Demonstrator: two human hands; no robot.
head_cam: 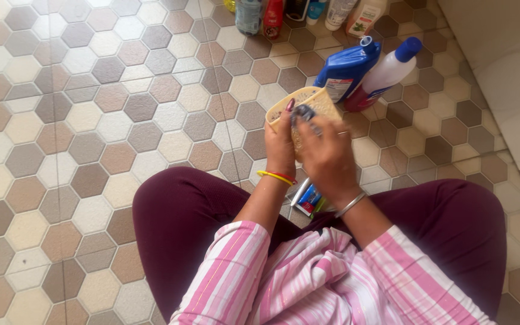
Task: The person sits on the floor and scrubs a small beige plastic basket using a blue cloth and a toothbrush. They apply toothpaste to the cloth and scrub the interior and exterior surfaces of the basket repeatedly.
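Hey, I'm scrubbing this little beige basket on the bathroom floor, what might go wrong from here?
1. The left hand grips the beige basket only by its edge while the right hand rubs it with a grey scrubber; it may slip free.
2. The blue bottle and the white bottle lean just behind; a push forward might knock them over.
3. A small tube lies on the tiles between the knees, easy to crush.

A small cream plastic basket [314,99], perforated and tilted on edge, is held up above the floor at twelve o'clock from the lap, with a grey scrubbing pad [306,113] pressed against its inside.
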